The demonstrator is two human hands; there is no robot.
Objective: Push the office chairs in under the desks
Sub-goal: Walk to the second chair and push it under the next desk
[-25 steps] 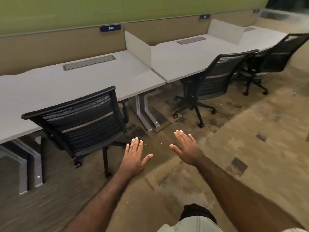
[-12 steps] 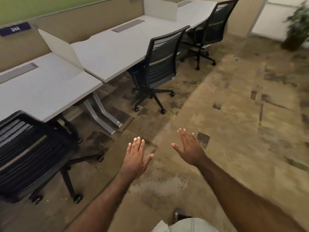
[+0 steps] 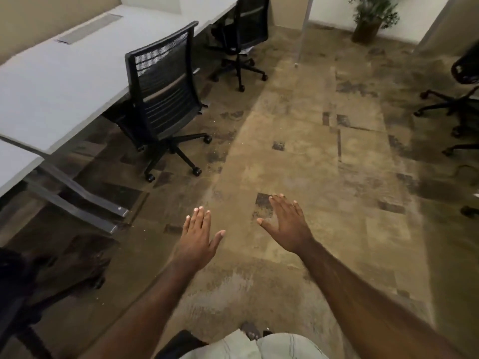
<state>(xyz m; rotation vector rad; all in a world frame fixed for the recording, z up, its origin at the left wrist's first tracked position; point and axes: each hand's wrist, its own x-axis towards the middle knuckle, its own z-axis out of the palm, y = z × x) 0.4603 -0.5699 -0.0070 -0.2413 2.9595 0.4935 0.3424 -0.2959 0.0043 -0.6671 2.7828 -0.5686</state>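
A black mesh-back office chair (image 3: 166, 89) stands at the long grey desk (image 3: 64, 73), its seat partly under the desk edge and its wheeled base out on the carpet. A second black chair (image 3: 246, 24) stands farther along the same desk. The dark base of a third chair (image 3: 39, 286) shows at the bottom left, blurred. My left hand (image 3: 198, 242) and my right hand (image 3: 289, 225) are held out over the floor, fingers straight, palms down, holding nothing. Both are well short of the nearest chair.
Grey metal desk legs (image 3: 85, 203) reach out onto the carpet at the left. Another black chair (image 3: 464, 99) stands at the right edge. A potted plant (image 3: 370, 19) sits at the far wall. A wide strip of tan carpet (image 3: 298, 151) runs ahead between the chairs.
The view has swung right and forward along the desks. The chair that was at my left has dropped to the bottom left corner, and the middle chair is nearer. Both hands stay open.
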